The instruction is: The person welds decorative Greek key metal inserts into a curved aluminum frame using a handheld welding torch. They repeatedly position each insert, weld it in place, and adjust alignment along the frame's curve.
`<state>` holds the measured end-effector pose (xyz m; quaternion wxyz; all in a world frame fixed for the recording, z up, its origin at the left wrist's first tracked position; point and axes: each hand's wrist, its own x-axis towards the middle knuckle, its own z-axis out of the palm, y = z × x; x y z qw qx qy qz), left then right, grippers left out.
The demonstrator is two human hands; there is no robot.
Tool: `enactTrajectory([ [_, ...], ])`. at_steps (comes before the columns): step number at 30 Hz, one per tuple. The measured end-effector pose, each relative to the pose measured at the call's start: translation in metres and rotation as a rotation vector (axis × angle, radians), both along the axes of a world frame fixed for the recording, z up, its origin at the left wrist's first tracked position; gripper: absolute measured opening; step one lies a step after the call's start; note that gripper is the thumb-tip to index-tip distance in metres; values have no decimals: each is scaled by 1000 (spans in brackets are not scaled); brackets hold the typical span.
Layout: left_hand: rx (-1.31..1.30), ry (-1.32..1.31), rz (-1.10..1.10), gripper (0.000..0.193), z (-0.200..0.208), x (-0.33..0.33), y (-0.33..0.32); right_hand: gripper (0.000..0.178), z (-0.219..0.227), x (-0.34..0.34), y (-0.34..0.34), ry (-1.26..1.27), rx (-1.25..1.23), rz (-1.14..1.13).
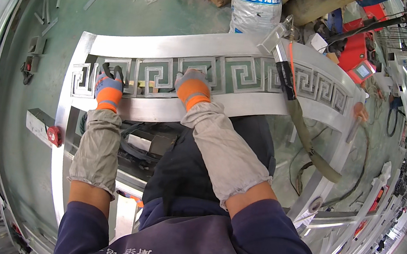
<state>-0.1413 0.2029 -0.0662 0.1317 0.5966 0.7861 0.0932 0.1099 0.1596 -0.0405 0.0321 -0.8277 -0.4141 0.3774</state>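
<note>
A silver metal frame [162, 38] spans before me, with a row of square key-pattern fretwork pieces [244, 74] set between its two long rails. My left hand [109, 91], in a grey and orange glove, is closed over the fretwork near the left end, its dark fingertips around a piece. Farther right, my right hand [192, 90] wears the same kind of glove. Its fingers are curled at another fretwork piece, and the fingertips are partly hidden. Grey sleeve covers reach over both forearms.
A hose with a metal head [294, 96] lies across the frame at right. A red tape measure [54, 135] sits by the left leg, and an orange-ended tool [360, 111] rests at the right corner. Behind stand a white sack [255, 4] and a red machine [353, 52].
</note>
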Motion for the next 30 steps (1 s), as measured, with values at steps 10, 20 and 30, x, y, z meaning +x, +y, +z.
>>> enactTrajectory([
  [10, -33, 100, -61, 59, -3, 1, -2, 28, 18, 3, 2, 19, -31, 30],
  [20, 53, 46, -43, 57, 0, 10, -5, 20, 3, 4, 1, 16, -18, 51],
  [30, -36, 130, -47, 60, 2, 13, -8, 22, 4, 5, 1, -30, 3, 123],
])
